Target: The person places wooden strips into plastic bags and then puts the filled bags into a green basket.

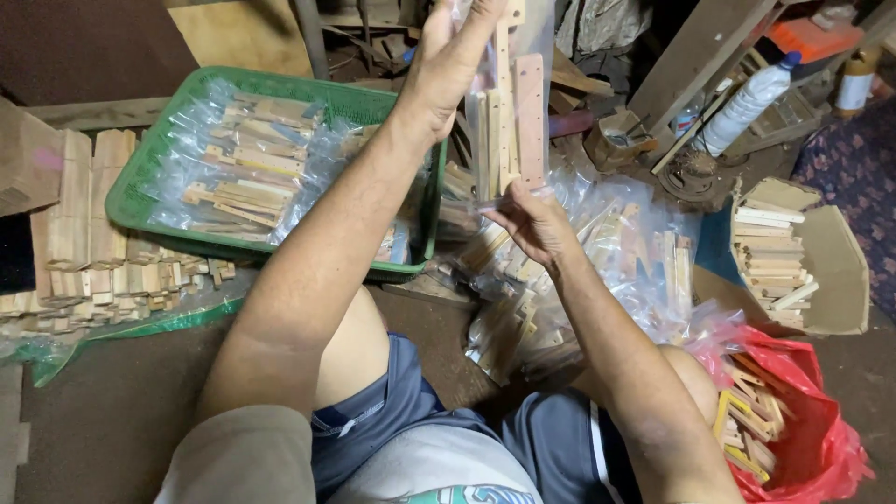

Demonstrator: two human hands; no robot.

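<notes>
So the whole scene is set on a dark brown floor [121, 411] in a cluttered, dim workshop corner, with planks and scrap timber stacked along the back. A green plastic basket [140, 168] is parked on the left, filled with clear bags of small wooden parts, and just beside it neat rows of short wooden blocks [84, 252] are laid on a green-edged plastic sheet. More bagged wooden pieces [616, 252] are heaped in the middle, right in front of the knees. On the right, a brown cardboard box [821, 252] stuffed with pale sticks is tipped on its side, and near it a red plastic bag [803, 439] of wooden offcuts is slumped open. A white plastic bottle [747, 103] with a blue cap is leaned diagonally at the back right. The clear bag of wooden strips [509, 121] is held up in the air above the heap, its long axis close to vertical, with the strips pointing up and down. Its top is pinched by the left hand [448, 65], fingers closed on the plastic, while the bottom is supported by the right hand [537, 224], fingers curled around the lower ends of the strips.
</notes>
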